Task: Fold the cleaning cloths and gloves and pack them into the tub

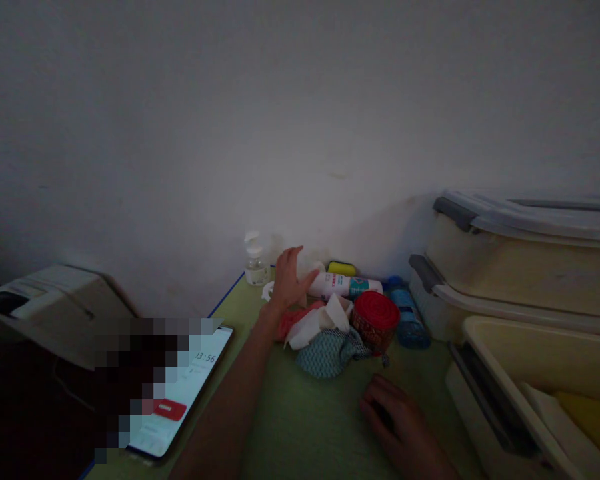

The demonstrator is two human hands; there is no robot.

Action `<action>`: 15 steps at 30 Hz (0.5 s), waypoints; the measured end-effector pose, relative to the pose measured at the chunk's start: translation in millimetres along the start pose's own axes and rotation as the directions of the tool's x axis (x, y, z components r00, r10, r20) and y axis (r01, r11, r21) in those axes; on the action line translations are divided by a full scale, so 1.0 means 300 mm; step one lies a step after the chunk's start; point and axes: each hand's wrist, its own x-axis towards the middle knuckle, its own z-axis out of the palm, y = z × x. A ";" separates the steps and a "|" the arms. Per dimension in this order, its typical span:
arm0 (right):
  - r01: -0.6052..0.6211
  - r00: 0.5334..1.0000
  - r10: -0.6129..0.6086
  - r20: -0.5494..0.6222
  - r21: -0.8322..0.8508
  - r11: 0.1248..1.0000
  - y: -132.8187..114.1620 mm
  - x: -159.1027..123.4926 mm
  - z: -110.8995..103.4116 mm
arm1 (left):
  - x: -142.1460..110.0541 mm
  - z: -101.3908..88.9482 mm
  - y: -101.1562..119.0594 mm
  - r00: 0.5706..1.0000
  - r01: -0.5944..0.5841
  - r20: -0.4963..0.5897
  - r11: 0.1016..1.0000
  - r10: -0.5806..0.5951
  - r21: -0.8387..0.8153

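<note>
1. White tube (330,285): lies on its side on the green table (305,413), close to the wall (300,133); it serves as landmark below.
2. Pale boxy object (75,300): far to the left of the tube, beyond the table's edge.
3. Phone (195,380): left of the tube and nearer the viewer, screen lit, partly masked by pixelation.
4. Pump bottle (257,270): upright, left of the tube.
5. Left hand (300,268): at the tube's left end, thumb and fingers spread apart; contact with the tube cannot be told.
6. Heaped cloths (313,327): in front of the tube, coral and white, with a blue-grey knitted piece (323,357) foremost.
7. Yellow sponge (341,269): just behind the tube.
8. Red roll (377,310): before the tube's right end.
9. Right hand (393,417): well in front of the tube, fingers loosely curled; whether they enclose anything cannot be told.
10. Blue bottle (411,320): right of the tube.
11. Storage bins (520,250): farther right of the tube, two stacked behind an open one.
</note>
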 end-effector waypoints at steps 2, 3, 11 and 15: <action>-0.003 1.000 0.003 0.013 -0.002 1.000 -0.002 0.002 -0.002 | 0.013 -0.036 -0.039 0.961 0.109 -0.255 0.994 -0.110 -0.019; -0.002 1.000 0.002 0.019 -0.002 1.000 -0.002 0.002 -0.003 | 0.016 -0.050 -0.063 0.915 0.171 -0.365 0.985 -0.172 -0.035; 0.015 1.000 -0.014 0.016 -0.035 0.999 0.006 -0.004 0.003 | 0.004 -0.040 -0.258 0.720 0.505 -0.436 0.839 -0.539 -0.202; 0.017 1.000 -0.016 0.010 -0.040 0.999 0.008 -0.003 0.006 | 0.004 -0.019 -0.294 0.711 0.567 -0.336 0.786 -0.618 -0.246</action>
